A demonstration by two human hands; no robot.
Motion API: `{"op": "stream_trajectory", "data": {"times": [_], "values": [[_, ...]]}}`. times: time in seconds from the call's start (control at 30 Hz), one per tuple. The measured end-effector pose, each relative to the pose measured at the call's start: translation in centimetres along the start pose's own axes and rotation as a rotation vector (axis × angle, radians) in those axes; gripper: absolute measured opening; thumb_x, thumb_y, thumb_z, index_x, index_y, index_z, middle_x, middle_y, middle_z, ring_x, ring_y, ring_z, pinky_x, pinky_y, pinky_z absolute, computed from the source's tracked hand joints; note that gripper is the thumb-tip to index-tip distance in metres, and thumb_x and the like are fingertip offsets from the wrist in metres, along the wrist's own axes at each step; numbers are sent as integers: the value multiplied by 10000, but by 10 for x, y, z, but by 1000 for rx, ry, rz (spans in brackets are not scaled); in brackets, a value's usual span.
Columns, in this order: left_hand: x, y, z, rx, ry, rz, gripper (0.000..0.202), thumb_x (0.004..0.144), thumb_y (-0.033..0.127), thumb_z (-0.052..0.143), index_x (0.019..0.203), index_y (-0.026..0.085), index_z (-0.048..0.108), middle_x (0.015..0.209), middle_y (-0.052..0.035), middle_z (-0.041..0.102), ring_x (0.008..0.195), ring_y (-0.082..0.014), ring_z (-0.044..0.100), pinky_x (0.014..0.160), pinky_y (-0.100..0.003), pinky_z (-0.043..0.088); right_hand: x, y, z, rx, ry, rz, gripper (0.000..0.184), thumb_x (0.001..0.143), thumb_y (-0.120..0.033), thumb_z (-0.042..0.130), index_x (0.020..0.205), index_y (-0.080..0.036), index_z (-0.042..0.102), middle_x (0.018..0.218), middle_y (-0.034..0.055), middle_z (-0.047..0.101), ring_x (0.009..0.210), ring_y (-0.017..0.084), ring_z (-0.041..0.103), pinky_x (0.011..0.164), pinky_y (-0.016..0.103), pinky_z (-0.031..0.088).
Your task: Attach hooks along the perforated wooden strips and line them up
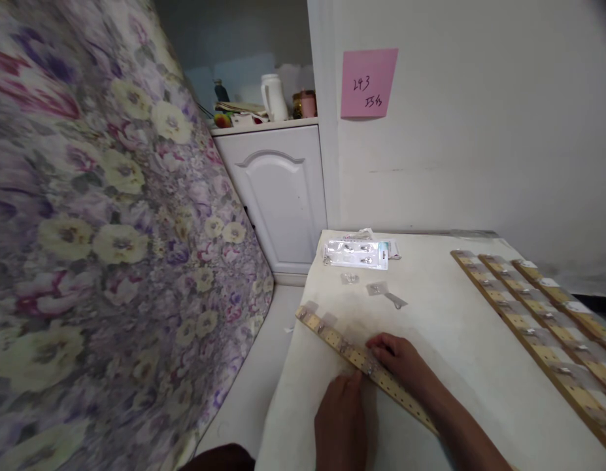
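A narrow wooden strip [333, 339] with rows of holes lies slantwise on the table. Small metal pieces in clear plastic sit along its far half, while the near half shows bare holes. My left hand [340, 418] is closed at the strip's near edge, fingertips touching it beside a shiny metal piece [367, 370]. Across the strip, my right hand [398, 358] has its fingers curled in a pinch just above the far edge. Whatever lies between the fingers of either hand is hidden or too small to name.
Beyond the strip lie a clear blister pack [354, 254], a small clear packet [350, 279] and another packet [377, 288]. Several filled wooden strips [533, 320] rest at the right. A floral curtain [136, 248] hangs left; a white cabinet [278, 196] stands behind.
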State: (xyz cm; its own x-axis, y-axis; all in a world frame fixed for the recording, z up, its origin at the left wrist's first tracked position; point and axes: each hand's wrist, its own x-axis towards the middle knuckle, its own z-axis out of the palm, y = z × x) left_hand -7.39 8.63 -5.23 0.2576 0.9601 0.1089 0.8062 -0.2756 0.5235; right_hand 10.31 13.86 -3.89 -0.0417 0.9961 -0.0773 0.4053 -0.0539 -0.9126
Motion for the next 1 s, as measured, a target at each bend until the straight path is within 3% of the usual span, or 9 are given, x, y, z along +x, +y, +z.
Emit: {"op": "stream_trajectory", "data": {"times": [0.2,0.43,0.6,1.0], "values": [[-1,-2,5,43,-10,-13,452,863,139,322,1230,217,573,1043,-84,653,971,-231,584,856,-365,480,0,-1,0,1,1,-4,219,756,-233,482,855,-165,665,834,56,701,804,210,618,735,307,451],[3,7,-5,88,-98,-30,508,831,109,363,1276,287,531,1055,-64,650,971,-232,590,819,-345,490,1,2,1,7,6,0,216,753,-226,482,853,-161,663,839,62,704,810,210,622,740,308,454],[4,13,-14,114,-141,-36,519,829,102,361,1286,286,524,1065,-70,644,977,-236,587,825,-356,488,1,1,1,-4,9,0,211,760,-220,482,852,-162,663,815,57,698,781,202,616,722,302,450],[6,13,-11,120,-163,-57,478,845,112,359,1250,277,552,1092,-57,638,1007,-218,564,852,-336,459,-6,-3,0,-24,15,-7,169,748,-264,545,852,-170,640,684,0,601,668,164,547,623,265,409]]}}
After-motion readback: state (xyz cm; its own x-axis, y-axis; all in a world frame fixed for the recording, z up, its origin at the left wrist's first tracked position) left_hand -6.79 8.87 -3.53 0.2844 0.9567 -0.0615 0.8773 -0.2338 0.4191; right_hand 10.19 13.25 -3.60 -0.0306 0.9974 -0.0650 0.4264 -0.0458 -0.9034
